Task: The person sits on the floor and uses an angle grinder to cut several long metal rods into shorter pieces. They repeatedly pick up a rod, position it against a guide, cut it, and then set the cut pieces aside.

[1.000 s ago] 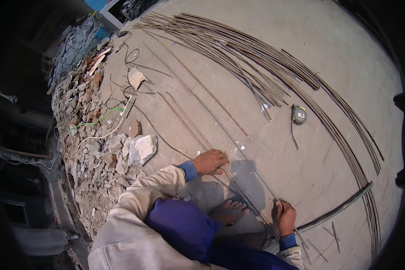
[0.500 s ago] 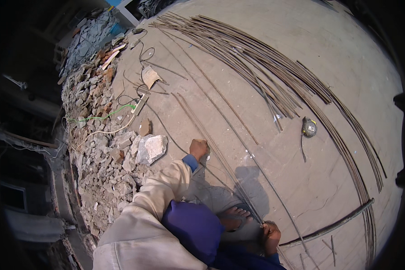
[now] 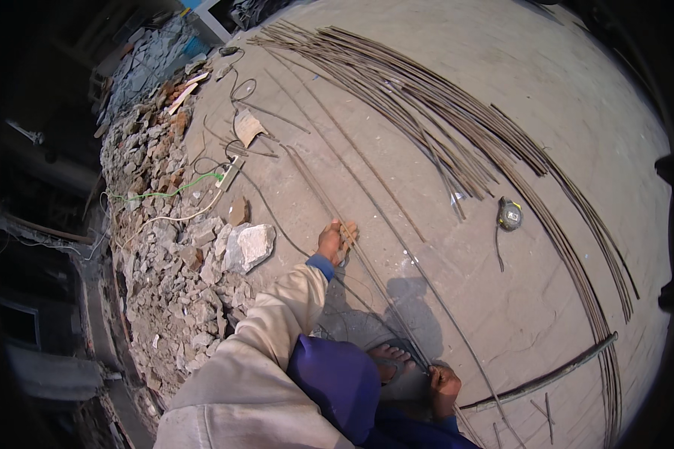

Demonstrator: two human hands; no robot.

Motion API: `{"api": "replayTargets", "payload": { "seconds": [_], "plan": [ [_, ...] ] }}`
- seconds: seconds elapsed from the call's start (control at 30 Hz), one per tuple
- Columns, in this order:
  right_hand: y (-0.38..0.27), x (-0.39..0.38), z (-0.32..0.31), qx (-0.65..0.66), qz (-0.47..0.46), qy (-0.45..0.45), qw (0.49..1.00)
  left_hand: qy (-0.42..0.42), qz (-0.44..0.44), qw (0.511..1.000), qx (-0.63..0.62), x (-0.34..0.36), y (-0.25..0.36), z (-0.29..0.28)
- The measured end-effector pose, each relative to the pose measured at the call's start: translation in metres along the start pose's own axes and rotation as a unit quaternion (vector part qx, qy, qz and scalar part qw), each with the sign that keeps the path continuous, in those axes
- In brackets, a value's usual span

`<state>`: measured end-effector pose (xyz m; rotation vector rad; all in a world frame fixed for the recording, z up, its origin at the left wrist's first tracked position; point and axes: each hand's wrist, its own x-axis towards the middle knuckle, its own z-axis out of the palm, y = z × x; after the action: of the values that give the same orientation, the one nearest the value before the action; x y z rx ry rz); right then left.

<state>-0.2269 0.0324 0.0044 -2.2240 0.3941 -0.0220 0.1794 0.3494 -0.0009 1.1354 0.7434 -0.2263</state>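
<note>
Gripping thin rods [image 3: 388, 298], hands [image 3: 329, 242] apart — tape measure [image 3: 510, 215] labelled.

I see two thin, brownish rods [image 3: 375, 278] running close together, nearly straight. They slant from eleven o'clock toward five.

Bright sunlight, dark cast shadow [image 3: 421, 318], curved fisheye edges, blackened corners

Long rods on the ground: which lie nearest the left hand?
The leftmost long pair, running past the left hand down to the right hand; the other long rods lie farther right.
</note>
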Motion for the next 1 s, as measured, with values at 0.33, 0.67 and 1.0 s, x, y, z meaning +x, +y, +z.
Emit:
{"api": "replayTargets", "payload": {
  "seconds": [0.33,0.67,1.0],
  "plan": [
    [-0.016,0.02,0.007,0.044,-0.004,-0.009,0.999,-0.013,0.012,1.0,-0.012,-0.002,-0.001,-0.004],
    [-0.02,0.028,-0.002,0.066,0.023,-0.039,0.997,-0.005,-0.008,0.999,-0.039,0.021,-0.006,-0.001],
    [0.013,0.001,-0.081,-0.018,0.13,-0.09,0.987,-0.025,-0.028,0.998,-0.048,0.018,0.021,0.075]
  ]
}}
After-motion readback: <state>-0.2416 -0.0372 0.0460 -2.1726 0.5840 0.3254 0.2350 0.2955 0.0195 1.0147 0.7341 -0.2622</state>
